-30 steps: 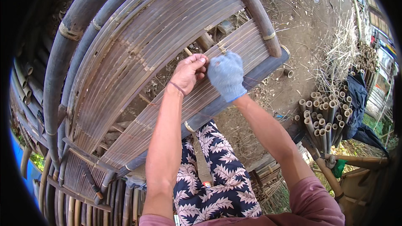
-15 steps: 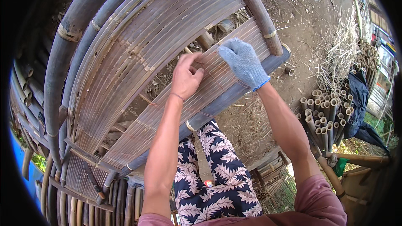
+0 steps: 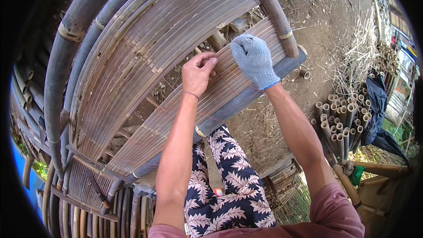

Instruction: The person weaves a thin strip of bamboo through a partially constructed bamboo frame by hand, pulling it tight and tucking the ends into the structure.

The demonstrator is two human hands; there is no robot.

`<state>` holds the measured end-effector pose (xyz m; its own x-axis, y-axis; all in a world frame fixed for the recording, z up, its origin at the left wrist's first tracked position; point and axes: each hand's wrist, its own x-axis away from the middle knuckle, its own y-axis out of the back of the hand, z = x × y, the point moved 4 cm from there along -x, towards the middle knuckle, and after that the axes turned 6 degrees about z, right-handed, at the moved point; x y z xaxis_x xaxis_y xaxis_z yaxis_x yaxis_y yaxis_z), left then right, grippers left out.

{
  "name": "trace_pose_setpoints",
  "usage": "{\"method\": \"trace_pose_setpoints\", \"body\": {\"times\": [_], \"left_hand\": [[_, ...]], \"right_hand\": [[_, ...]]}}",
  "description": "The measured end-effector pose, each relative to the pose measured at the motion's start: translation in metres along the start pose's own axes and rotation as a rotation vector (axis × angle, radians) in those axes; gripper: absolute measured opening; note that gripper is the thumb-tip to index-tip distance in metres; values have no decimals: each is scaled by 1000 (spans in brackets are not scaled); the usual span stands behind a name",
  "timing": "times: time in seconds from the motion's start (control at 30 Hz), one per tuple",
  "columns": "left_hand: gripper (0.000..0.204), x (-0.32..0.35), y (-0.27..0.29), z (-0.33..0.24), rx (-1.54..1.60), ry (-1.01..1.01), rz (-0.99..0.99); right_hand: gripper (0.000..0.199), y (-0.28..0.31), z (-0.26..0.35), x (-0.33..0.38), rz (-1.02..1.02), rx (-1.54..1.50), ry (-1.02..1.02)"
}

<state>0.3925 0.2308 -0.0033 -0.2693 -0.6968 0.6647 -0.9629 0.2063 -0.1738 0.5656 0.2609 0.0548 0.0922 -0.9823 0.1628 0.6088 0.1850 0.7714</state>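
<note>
**Grey glove (image 3: 257,64), leaf-print trousers (image 3: 231,180)**

Your glove, upper centre, is pale grey, edged blue. Your trousers, lower centre, bear pale leaves on near-black. Your sleeve (image 3: 335,209), lower right, is dull maroon. The slats (image 3: 189,24), upper left, are striped grey-brown.

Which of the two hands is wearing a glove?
The right hand: a grey-blue glove covers it, while the left hand is bare.
</note>
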Motion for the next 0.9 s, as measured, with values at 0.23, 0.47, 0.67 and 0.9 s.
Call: {"method": "trace_pose_setpoints", "body": {"times": [0.23, 0.47, 0.67, 0.9], "left_hand": [[22, -4, -4, 1, -130, 208, 158], [17, 2, -10, 10, 334, 352, 112], [20, 4, -2, -2, -408, -251, 165], [17, -7, 9, 5, -172, -92, 174]], "right_hand": [[16, -22, -11, 11, -82, 262, -89], [13, -46, 30, 49, 93, 312, 109], [21, -26, 2, 24, 282, -203, -292], [26, -35, 8, 24, 192, -305, 17]]}}
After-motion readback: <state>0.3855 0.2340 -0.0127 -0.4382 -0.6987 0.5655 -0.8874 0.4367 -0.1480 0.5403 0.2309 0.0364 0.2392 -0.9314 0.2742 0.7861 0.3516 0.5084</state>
